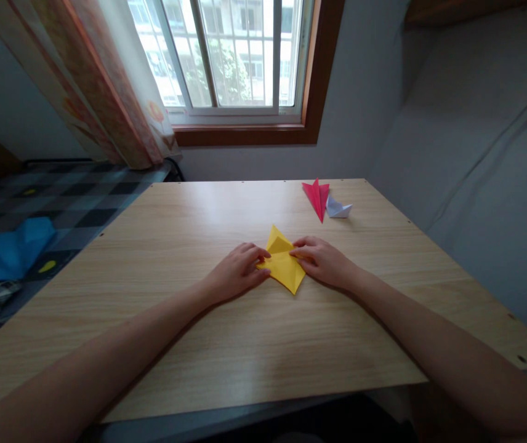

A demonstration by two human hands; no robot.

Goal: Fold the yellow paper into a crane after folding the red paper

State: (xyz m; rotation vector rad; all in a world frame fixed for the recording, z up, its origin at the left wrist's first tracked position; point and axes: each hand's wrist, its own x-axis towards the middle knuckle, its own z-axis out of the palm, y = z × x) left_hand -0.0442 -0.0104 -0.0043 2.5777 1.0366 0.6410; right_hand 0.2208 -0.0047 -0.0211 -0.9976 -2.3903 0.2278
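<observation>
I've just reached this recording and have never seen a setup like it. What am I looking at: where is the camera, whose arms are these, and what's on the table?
There is no machine here, only a person working with bare hands. The single picture comes from a camera worn on that person's head, looking forward and down, so the two arms reach in from the bottom corners.

The left hand and right hand hold the yellow paper, which is folded, from its two sides. Farther back on the table, toward the right, lie a folded red paper and, right beside it, a small folded white paper. Beyond the table is a window.
</observation>
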